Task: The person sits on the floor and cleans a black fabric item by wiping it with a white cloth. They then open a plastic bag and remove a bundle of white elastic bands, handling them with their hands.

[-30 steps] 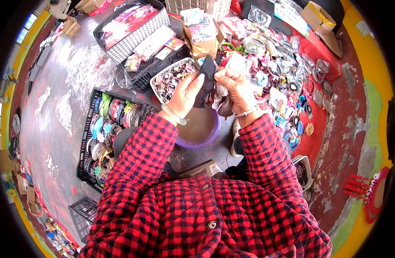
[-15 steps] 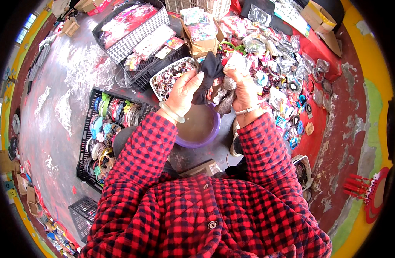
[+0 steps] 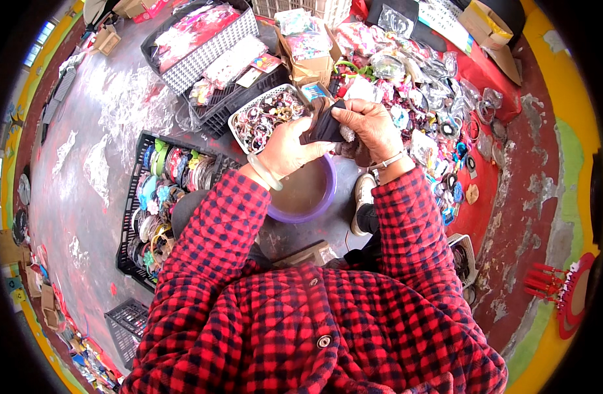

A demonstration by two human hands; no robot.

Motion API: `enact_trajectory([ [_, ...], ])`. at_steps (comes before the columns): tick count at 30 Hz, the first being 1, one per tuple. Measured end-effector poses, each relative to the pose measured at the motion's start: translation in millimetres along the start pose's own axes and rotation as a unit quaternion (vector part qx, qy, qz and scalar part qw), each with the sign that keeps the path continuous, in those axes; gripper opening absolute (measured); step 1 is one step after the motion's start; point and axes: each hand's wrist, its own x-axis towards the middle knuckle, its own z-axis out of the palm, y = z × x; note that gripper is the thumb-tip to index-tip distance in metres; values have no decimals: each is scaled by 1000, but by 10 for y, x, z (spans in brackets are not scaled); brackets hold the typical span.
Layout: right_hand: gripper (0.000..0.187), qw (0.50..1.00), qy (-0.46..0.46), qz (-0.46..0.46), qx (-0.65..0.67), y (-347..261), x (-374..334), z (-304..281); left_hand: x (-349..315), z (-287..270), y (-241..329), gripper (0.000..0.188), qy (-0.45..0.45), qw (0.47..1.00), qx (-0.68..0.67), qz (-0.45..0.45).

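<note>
Between my hands, above a purple basin point(image 3: 328, 197) of murky water, is a black fabric piece point(image 3: 326, 125), possibly a wide cloth headband; its exact kind is unclear. My left hand point(image 3: 290, 150) is closed on its left side, thumb raised and fingers partly behind it. My right hand point(image 3: 372, 128) pinches its upper right edge between thumb and fingers. A fuzzy grey cloth point(image 3: 347, 134) is bunched under the right hand's fingers, partly hidden. Just beyond my left hand sits a white basket point(image 3: 233, 125) of hair ties and small hair accessories.
On the left stands a black crate point(image 3: 125, 243) of headbands. Stacked crates point(image 3: 213, 56) and a cardboard box point(image 3: 311, 69) are at the back. A large heap of bagged hair accessories point(image 3: 419, 98) covers a red cloth on the right. My shoe point(image 3: 363, 197) is beside the basin.
The black fabric piece has been turned and drawn flatter, its bow-like shape gone. My right hand has shifted slightly down and right, its fingers now pinching the piece's edge. My right foot shows more.
</note>
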Motion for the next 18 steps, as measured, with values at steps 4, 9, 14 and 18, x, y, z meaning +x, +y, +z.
enact_trajectory([
  [4,7,995,61,34,-75,-110,-62,79,-12,-56,-1,18,-31,996,25,-82],
  [9,10,996,89,11,-6,-65,-62,154,-46,-58,37,17,-58,996,1,-63],
  [14,13,991,77,-22,-104,44,50,-37,-1,-61,-67,19,-74,994,-13,-73],
  [18,17,976,212,-46,31,-12,212,-416,1,-87,-64,24,-48,991,-100,-74],
])
